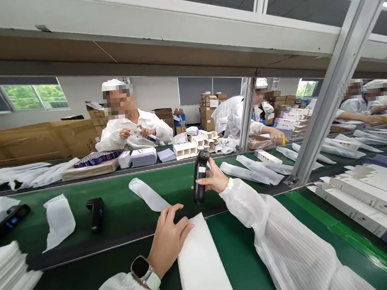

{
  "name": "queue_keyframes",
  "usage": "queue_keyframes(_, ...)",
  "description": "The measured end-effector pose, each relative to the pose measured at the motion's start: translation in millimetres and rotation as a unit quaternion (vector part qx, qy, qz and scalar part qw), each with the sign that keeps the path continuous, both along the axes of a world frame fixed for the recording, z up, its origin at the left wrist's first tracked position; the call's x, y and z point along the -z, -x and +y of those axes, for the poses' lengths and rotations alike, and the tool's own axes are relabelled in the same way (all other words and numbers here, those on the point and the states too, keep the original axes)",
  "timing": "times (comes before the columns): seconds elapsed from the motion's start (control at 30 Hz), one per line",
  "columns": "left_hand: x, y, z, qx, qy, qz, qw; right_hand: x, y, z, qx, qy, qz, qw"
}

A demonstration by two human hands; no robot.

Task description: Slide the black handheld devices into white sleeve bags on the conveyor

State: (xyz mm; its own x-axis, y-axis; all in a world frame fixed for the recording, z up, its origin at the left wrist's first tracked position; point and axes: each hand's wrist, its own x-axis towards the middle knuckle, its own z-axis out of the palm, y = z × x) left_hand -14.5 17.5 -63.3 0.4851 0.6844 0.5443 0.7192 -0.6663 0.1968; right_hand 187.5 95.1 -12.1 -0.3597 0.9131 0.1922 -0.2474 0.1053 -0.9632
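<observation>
My right hand [213,177] grips a black handheld device [200,177] with a small white label, held upright above the green belt [115,182]. My left hand [170,236] has its fingers spread, with the fingertips at the top left edge of a stack of white sleeves [205,262] on the near surface. A watch is on my left wrist. Just beyond my left hand lies a white sleeve [147,194] on the belt. Farther left, another black device [96,214] rests on the belt beside a white sleeve [59,219].
A black device [8,225] and a thick white stack [11,281] are at the left. Flat white boxes [370,205] lie at the right. A metal post [337,72] rises at the right. Across the belt, people work among small boxes [143,157].
</observation>
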Motion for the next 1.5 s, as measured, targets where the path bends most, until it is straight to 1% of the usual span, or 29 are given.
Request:
queue_keyframes(0.07,-0.7,-0.5,-0.2,-0.009,-0.021,0.024,0.999,0.8,4.6,-10.9,0.008,0.004,0.003,1.0)
queue_keyframes(0.2,-0.9,-1.0,0.1,-0.012,-0.037,0.039,0.998,13.6,21.7,-17.0,0.023,0.002,0.016,1.0)
queue_keyframes(0.3,-0.9,-0.2,0.7,-0.01,-0.044,0.022,0.999,22.0,30.0,-16.0,0.035,0.0,0.01,0.999)
queue_keyframes(0.4,-1.8,0.3,0.7,-0.011,-0.039,-0.003,0.999,26.6,33.6,-14.4,0.049,0.009,-0.007,0.999)
queue_keyframes(0.5,-8.3,-1.9,0.4,-0.023,-0.014,-0.039,0.999,30.3,36.6,-12.9,0.046,0.027,-0.017,0.998)
queue_keyframes(0.53,-12.8,-3.4,0.6,-0.033,-0.003,-0.058,0.998,31.6,37.8,-12.5,0.035,0.032,-0.023,0.999)
queue_keyframes(0.6,-26.0,-6.6,2.1,-0.06,0.026,-0.107,0.992,33.4,39.9,-12.3,-0.009,0.04,-0.041,0.998)
queue_keyframes(0.67,-43.5,-9.5,4.3,-0.075,0.066,-0.158,0.982,32.4,39.9,-12.7,-0.083,0.058,-0.061,0.993)
queue_keyframes(0.77,-71.4,-12.0,6.0,-0.053,0.142,-0.234,0.96,23.4,33.6,-16.3,-0.217,0.084,-0.069,0.97)
queue_keyframes(0.8,-79.5,-12.7,5.6,-0.041,0.16,-0.256,0.952,19.5,30.8,-19.5,-0.243,0.078,-0.055,0.965)
queue_keyframes(0.83,-86.4,-13.5,4.8,-0.03,0.171,-0.278,0.945,16.3,28.3,-24.1,-0.255,0.068,-0.031,0.964)
queue_keyframes(0.9,-96.3,-15.6,3.0,-0.014,0.166,-0.31,0.936,14.4,27.1,-38.1,-0.259,0.053,0.025,0.964)
queue_keyframes(0.97,-100.1,-18.5,2.6,-0.006,0.145,-0.335,0.931,20.2,32.3,-55.4,-0.26,0.048,0.049,0.963)
queue_keyframes(1.0,-99.5,-19.9,3.4,-0.004,0.142,-0.35,0.926,25.0,36.4,-62.9,-0.258,0.047,0.044,0.964)
queue_keyframes(1.03,-96.9,-21.0,5.1,-0.003,0.146,-0.368,0.918,29.9,40.5,-67.9,-0.247,0.045,0.035,0.967)
queue_keyframes(1.07,-92.2,-21.6,7.4,-0.005,0.155,-0.392,0.907,33.6,43.3,-69.4,-0.22,0.041,0.031,0.974)
queue_keyframes(1.1,-85.5,-21.4,10.2,-0.009,0.165,-0.417,0.894,35.3,43.8,-66.5,-0.178,0.039,0.032,0.983)
queue_keyframes(1.13,-76.8,-20.4,13.2,-0.016,0.174,-0.439,0.881,34.8,41.4,-58.9,-0.125,0.037,0.035,0.991)
queue_keyframes(1.17,-66.6,-18.6,16.1,-0.023,0.182,-0.447,0.875,32.0,35.6,-47.0,-0.06,0.03,0.03,0.997)
queue_keyframes(1.2,-55.6,-16.1,18.5,-0.03,0.191,-0.438,0.878,27.6,26.7,-31.6,0.016,0.022,0.009,1.0)
queue_keyframes(1.23,-44.6,-13.0,20.4,-0.035,0.205,-0.406,0.89,22.7,15.4,-14.2,0.108,0.001,-0.035,0.994)
queue_keyframes(1.27,-34.3,-9.6,21.7,-0.033,0.232,-0.351,0.907,18.1,2.5,3.5,0.217,-0.025,-0.111,0.97)
queue_keyframes(1.3,-25.6,-6.2,22.5,-0.028,0.264,-0.288,0.92,14.9,-10.9,20.2,0.322,-0.027,-0.202,0.925)
queue_keyframes(1.33,-18.9,-3.1,23.0,-0.02,0.295,-0.226,0.928,13.8,-23.8,34.4,0.363,-0.019,-0.234,0.902)
queue_keyframes(1.37,-14.4,-0.4,23.5,-0.013,0.323,-0.173,0.93,15.0,-35.5,45.5,0.394,-0.011,-0.266,0.88)
queue_keyframes(1.4,-11.9,1.8,24.2,-0.007,0.345,-0.133,0.929,18.3,-45.4,53.2,0.408,0.003,-0.291,0.865)
queue_keyframes(1.5,-12.3,5.0,28.0,0.009,0.378,-0.071,0.923,32.2,-60.4,61.1,0.427,0.035,-0.352,0.832)
